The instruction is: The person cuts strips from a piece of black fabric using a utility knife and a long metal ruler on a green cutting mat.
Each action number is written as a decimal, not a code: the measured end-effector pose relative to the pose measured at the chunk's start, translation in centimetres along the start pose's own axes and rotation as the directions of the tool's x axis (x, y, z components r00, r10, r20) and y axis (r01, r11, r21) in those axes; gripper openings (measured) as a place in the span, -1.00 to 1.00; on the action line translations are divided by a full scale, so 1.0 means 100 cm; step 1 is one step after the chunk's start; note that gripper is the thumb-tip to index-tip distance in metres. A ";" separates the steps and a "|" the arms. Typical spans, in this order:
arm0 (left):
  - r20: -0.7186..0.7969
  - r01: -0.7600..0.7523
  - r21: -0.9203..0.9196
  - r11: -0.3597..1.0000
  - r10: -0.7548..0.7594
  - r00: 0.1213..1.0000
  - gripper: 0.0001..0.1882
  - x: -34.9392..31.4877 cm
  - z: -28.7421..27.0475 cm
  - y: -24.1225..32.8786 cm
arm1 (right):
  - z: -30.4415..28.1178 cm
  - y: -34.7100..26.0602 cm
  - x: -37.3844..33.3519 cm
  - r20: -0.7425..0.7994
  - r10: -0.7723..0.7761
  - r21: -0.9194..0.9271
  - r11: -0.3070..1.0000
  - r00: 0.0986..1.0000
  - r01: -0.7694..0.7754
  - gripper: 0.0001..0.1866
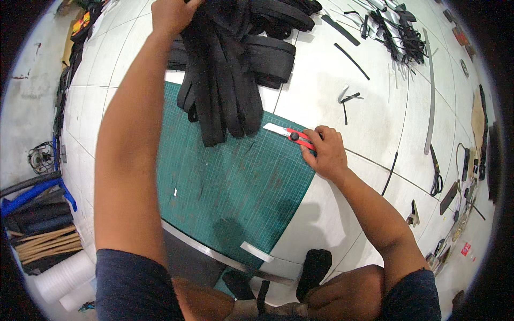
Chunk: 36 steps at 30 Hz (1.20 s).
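My right hand is closed around a red box cutter. Its pale blade is out and points left over the upper right edge of a green cutting mat. At the top edge of the picture my left hand grips a thick bunch of black fabric strips. Part of that hand's fingers is cut off by the frame. The strips' looped ends come down over the far part of the mat, to the left of the blade. A small white scrap lies on the mat.
More folded black strips lie behind the mat. Black offcuts are heaped on the tiled floor at the far right. Scissors and a long grey strip lie to the right. A metal ruler runs along the mat's near edge.
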<state>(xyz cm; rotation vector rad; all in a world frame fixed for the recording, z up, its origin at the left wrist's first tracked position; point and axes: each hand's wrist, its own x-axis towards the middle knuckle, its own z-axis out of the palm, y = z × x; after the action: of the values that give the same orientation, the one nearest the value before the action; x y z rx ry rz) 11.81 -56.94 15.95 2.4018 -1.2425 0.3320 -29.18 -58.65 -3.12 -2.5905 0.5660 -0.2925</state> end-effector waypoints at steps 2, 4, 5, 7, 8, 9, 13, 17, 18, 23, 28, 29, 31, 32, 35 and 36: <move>-0.108 0.023 0.176 0.984 -0.003 0.994 -0.49 -0.009 0.017 -0.002 | 0.001 -0.001 0.003 0.027 0.002 0.006 1.000 1.000 -0.002 -0.57; -0.159 0.016 0.161 0.987 0.010 0.987 -0.42 -0.025 0.022 -0.018 | 0.004 -0.003 0.007 -0.015 -0.036 0.048 0.998 0.999 0.037 -0.58; -0.008 0.077 0.140 0.987 -0.076 0.997 -0.34 -0.045 0.020 -0.014 | 0.005 0.001 0.005 0.017 -0.047 0.051 0.998 0.999 0.046 -0.58; -0.031 -0.132 0.203 0.970 0.141 0.989 -0.44 -0.093 -0.002 -0.049 | 0.008 -0.002 0.007 -0.009 -0.054 -0.015 0.998 0.998 0.054 -0.56; -0.036 -0.362 0.249 0.898 0.382 0.923 -0.53 -0.124 -0.018 -0.070 | 0.010 -0.004 0.006 0.029 -0.096 0.011 0.995 0.995 0.096 -0.56; 0.034 -0.351 0.222 0.910 0.353 0.935 -0.46 -0.161 -0.037 -0.090 | 0.012 -0.002 0.005 -0.018 -0.090 -0.028 0.996 0.996 0.089 -0.56; 0.328 0.074 0.206 0.976 -0.140 0.934 -0.48 -0.313 -0.148 -0.131 | 0.015 0.009 0.006 -0.025 -0.136 -0.040 0.990 0.990 0.135 -0.57; 0.395 0.456 0.407 0.791 -0.603 0.693 -0.57 -0.495 -0.279 -0.126 | 0.019 -0.005 0.006 -0.023 -0.119 -0.064 0.991 0.993 0.118 -0.56; 0.394 0.542 0.434 0.720 -0.692 0.605 -0.57 -0.538 -0.298 -0.115 | 0.018 -0.006 0.006 -0.035 -0.108 -0.091 0.990 0.993 0.105 -0.56; 0.427 0.817 0.423 0.391 -0.882 0.201 -0.51 -0.703 -0.322 -0.019 | 0.025 0.008 0.007 -0.023 -0.169 -0.082 0.983 0.985 0.167 -0.57; 0.571 0.929 0.301 0.215 -0.821 0.005 -0.43 -0.803 -0.297 0.070 | 0.030 0.022 0.009 -0.023 -0.225 -0.134 0.966 0.974 0.220 -0.56; 0.563 0.937 0.258 0.233 -0.825 0.050 -0.39 -0.808 -0.294 0.080 | 0.030 0.026 0.008 -0.030 -0.216 -0.143 0.967 0.976 0.209 -0.56; 0.531 0.966 0.235 0.106 -0.847 -0.036 -0.35 -0.813 -0.290 0.092 | 0.027 0.022 0.007 -0.048 -0.205 -0.148 0.969 0.978 0.196 -0.56; 0.512 0.979 0.202 0.038 -0.856 -0.072 -0.34 -0.808 -0.289 0.094 | 0.025 0.021 0.007 -0.060 -0.204 -0.153 0.969 0.977 0.193 -0.56; 0.536 0.994 0.014 -0.112 -0.838 -0.102 -0.33 -0.839 -0.289 0.099 | 0.032 0.015 0.003 -0.024 -0.190 -0.139 0.973 0.981 0.185 -0.55; 0.548 0.994 0.005 -0.111 -0.831 -0.095 -0.33 -0.835 -0.285 0.098 | 0.027 0.019 0.004 -0.030 -0.201 -0.150 0.969 0.979 0.194 -0.55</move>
<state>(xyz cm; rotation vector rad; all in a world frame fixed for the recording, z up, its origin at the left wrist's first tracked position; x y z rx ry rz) -44.68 11.40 11.08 2.2369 0.7026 -0.8752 -28.63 -59.28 -6.35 -2.7939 0.3557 -0.3889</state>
